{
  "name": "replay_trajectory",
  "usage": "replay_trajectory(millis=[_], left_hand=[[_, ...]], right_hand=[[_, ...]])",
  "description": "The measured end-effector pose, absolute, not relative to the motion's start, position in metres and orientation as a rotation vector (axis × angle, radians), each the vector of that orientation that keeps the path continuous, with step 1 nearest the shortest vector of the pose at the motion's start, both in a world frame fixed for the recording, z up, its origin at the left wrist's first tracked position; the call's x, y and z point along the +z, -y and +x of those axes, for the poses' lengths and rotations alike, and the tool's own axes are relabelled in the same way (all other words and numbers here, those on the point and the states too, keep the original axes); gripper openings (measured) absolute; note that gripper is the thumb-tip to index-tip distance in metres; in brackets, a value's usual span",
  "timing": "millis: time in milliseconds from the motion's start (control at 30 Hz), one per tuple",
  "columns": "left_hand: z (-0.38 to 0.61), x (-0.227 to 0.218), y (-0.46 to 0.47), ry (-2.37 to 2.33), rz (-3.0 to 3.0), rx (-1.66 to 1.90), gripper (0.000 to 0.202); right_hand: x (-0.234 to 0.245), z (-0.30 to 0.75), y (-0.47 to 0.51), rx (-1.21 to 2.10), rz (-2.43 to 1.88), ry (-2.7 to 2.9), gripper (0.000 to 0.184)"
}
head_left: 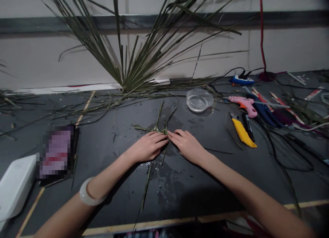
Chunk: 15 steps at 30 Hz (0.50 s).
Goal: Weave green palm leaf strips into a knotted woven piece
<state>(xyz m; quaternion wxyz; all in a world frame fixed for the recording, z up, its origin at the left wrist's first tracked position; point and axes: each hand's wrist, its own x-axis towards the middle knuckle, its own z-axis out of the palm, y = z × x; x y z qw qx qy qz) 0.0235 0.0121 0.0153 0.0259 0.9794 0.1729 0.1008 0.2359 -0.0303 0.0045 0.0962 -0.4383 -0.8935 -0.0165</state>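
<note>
A white box (15,183) and a blurred phone (56,155) lie far left on the dark table (102,197); at mid-table the left hand (147,148) and right hand (188,146) meet fingertip to fingertip, both pinched on the leaf strips (159,129); the longest strip runs from the near edge towards the wall, leaning slightly right; a palm frond (133,59) fans out beyond; a glass bowl (199,100), yellow tool (243,132) and pink glue gun (244,104) lie well apart to the right.

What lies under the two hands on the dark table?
Thin green leaf strips stick out from under the left hand and right hand, on a wet table. The hands hide how the strips cross beneath.
</note>
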Motion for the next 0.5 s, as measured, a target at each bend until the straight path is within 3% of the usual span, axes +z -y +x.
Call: replay_trajectory(millis=[300,500], left_hand=[[0.025,0.016,-0.011,-0.591,3.021,0.240,0.038],[0.027,0.017,-0.009,-0.650,2.997,0.159,0.037]], right_hand=[[0.003,0.237,0.030,0.004,-1.241,2.644,0.041],[-0.006,0.243,0.033,0.137,-1.331,2.262,0.033]])
